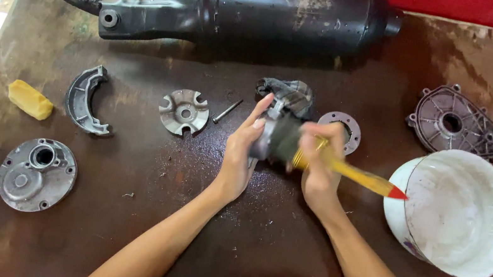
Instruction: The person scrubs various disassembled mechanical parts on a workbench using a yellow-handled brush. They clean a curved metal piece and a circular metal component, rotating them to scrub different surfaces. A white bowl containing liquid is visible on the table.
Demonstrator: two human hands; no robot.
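Two hands — grey metal part (269, 136), yellow-handled brush (350, 171).

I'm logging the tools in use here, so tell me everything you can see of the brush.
The brush has a yellow handle, probably wooden, with a red pointed tip aimed at the white bowl. The right hand grips it near a gold ferrule, slanted. Its dark bristles, blurred, press on the grey metal part in the left hand.

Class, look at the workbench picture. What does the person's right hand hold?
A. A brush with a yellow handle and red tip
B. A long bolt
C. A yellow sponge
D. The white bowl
A: the right hand grips a yellow-handled brush whose red tip points toward the white bowl, its bristle end against the metal part in the left hand.
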